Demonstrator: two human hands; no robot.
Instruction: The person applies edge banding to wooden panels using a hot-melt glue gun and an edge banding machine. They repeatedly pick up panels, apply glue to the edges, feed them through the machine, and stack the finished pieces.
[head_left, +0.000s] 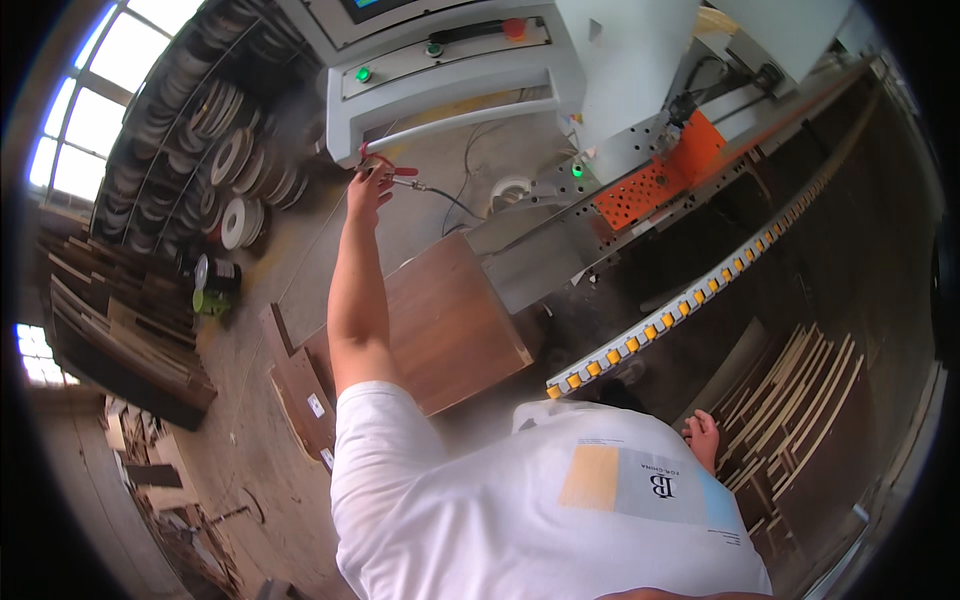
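Observation:
My left arm stretches out to the lower corner of the machine's control panel [450,65]. There my left hand [368,190] has its fingers curled on a red-and-metal air blow gun [404,172], whose exact shape is partly hidden by the hand. A dark hose [452,200] runs from the gun's metal fitting toward the floor. On the other side of my body, my right hand [703,438] hangs low with its fingers loosely bent and apart, nothing visible in them. It is nearest to a stack of thin strips [790,400].
Brown wooden panels [440,310] stand in front of me. An edge-machine bed with an orange perforated guard [660,185] lies ahead, and a rail with yellow rollers [680,305] runs to the far right. Rolls of edging [240,160] fill a rack at left, beside board stacks [120,330].

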